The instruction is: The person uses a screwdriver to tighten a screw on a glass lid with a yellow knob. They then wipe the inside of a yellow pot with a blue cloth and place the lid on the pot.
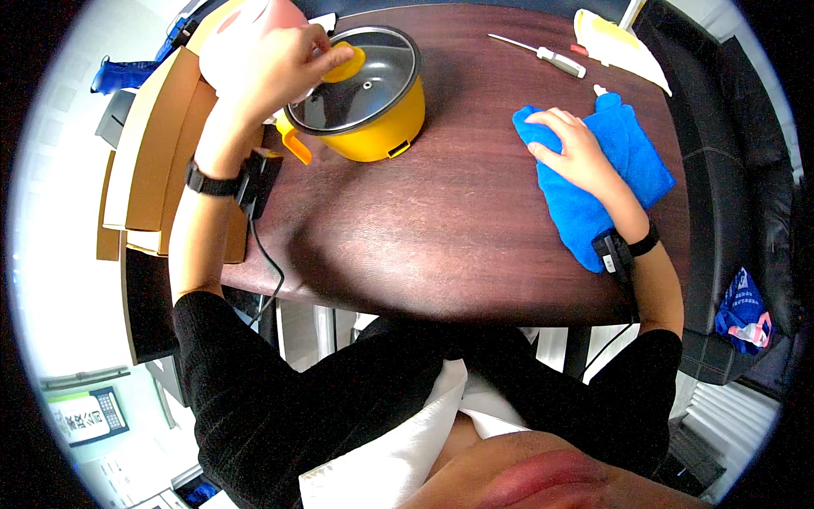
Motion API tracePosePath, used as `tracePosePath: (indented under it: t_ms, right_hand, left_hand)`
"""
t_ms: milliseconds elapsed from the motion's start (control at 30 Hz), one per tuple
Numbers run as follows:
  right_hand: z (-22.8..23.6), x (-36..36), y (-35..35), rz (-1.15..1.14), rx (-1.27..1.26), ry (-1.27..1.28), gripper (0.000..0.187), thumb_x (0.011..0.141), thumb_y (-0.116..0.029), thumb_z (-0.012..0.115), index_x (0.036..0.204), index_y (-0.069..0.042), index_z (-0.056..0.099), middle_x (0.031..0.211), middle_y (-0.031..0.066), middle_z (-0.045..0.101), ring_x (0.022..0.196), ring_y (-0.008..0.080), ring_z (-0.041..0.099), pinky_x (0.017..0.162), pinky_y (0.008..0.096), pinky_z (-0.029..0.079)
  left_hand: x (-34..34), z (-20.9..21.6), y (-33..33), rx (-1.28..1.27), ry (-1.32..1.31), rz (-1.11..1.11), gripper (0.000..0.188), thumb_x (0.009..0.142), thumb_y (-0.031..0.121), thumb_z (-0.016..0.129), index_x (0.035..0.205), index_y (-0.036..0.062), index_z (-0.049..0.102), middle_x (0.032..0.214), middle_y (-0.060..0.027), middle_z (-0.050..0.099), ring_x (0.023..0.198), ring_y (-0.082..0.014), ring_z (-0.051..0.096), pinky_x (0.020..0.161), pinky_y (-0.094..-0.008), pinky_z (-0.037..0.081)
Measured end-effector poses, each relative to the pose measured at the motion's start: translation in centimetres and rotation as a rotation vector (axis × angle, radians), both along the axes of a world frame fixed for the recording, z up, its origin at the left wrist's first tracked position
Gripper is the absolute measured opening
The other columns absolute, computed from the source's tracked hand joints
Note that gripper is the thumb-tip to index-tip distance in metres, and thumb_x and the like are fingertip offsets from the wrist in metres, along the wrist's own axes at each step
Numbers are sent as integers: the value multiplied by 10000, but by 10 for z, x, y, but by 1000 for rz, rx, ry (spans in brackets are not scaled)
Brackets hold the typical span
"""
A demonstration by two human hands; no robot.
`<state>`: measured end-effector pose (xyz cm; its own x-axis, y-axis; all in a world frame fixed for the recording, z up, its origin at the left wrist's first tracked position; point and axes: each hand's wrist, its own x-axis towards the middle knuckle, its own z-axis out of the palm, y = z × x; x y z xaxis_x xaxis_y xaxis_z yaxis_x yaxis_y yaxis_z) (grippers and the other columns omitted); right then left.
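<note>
My left hand (292, 68) pinches the yellow knob (351, 64) of a dark-rimmed glass lid (388, 75). The lid lies over a yellow electric cooking pot (373, 140) at the table's back left, and the pot's yellow handle (295, 144) points toward me. On the right, my right hand (575, 151) rests with fingers loosely spread on a folded blue cloth (642, 146). What lies in the pot cannot be made out through the dark lid.
Beyond the cloth lies a screwdriver (560, 61) with a light handle, near a pale yellow-and-white sheet (617, 47). Cardboard boxes (153, 144) stand along the left edge, with a pink object (246, 34) behind my left hand. A black sofa (716, 170) borders the table's right.
</note>
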<state>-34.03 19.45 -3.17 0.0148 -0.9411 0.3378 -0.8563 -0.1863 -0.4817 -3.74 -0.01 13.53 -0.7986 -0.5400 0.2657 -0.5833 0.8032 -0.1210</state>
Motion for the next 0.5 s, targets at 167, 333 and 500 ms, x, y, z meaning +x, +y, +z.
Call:
tracePosePath:
  t_ms: [167,333,500]
  right_hand:
    - [-1,-1,2,-14,-16,23,318,799,-256,667,1076,-118,594,1006,100,605,976,323,575,832,412,439]
    - [6,4,-1,37,-9,34,318,794,-173,668,1085,-77,586,1003,113,597,982,312,563,858,382,435]
    - [-3,-2,0,32,-54,42,318,799,-238,657,1075,-94,589,1014,124,602,971,325,571,844,404,447]
  left_hand:
    - [23,34,69,370,848,-173,292,893,271,633,868,-20,642,745,-82,619,687,-131,620,606,-230,477]
    - [56,67,149,137,932,-454,279,902,248,572,859,-28,592,776,-70,576,668,-117,565,606,-217,448]
    - [68,73,166,213,858,-640,285,889,278,557,837,-2,564,748,-59,558,646,-121,552,594,-229,442]
